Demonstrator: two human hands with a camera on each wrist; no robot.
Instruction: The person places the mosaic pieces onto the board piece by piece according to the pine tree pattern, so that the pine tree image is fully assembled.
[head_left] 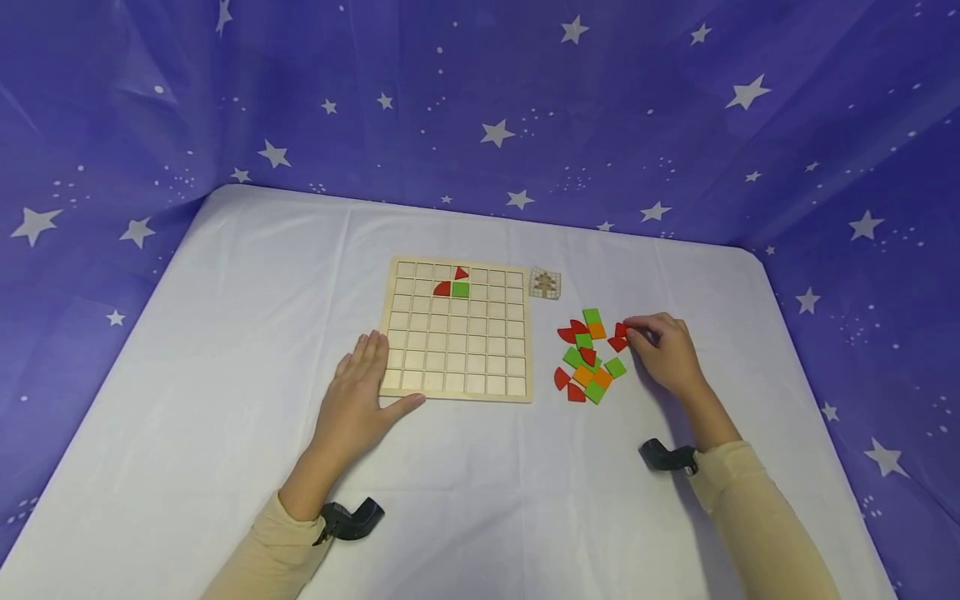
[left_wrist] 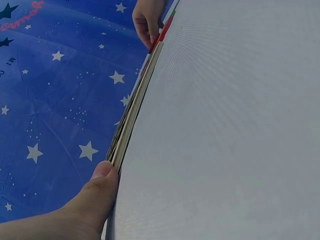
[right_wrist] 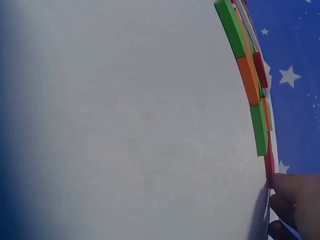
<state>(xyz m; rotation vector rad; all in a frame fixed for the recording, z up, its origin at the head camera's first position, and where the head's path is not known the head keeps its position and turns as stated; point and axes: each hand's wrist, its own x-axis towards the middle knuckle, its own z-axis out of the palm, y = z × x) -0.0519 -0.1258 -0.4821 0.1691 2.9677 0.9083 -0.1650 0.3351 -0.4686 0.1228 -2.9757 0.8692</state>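
A wooden grid board (head_left: 455,343) lies on the table, with a red triangle (head_left: 461,273), a red quarter-round piece (head_left: 443,289) and a green square (head_left: 461,290) in its upper cells. My left hand (head_left: 352,412) rests at the board's lower left corner, fingers straight along the left side, thumb (left_wrist: 97,192) at the near edge. To the right, my right hand (head_left: 667,352) pinches a red piece (head_left: 622,330) between thumb and index finger at the edge of a loose pile. Another red piece (head_left: 617,343) lies just below it. The pinched piece's full outline is partly hidden by the fingertips.
The pile holds several green squares (head_left: 615,367), orange squares (head_left: 597,331) and red pieces (head_left: 562,378), some overlapping. A small pattern card (head_left: 545,283) with a brown tree shape lies at the board's upper right. White cloth (head_left: 225,350) covers the table; a starry blue backdrop (head_left: 450,100) surrounds it.
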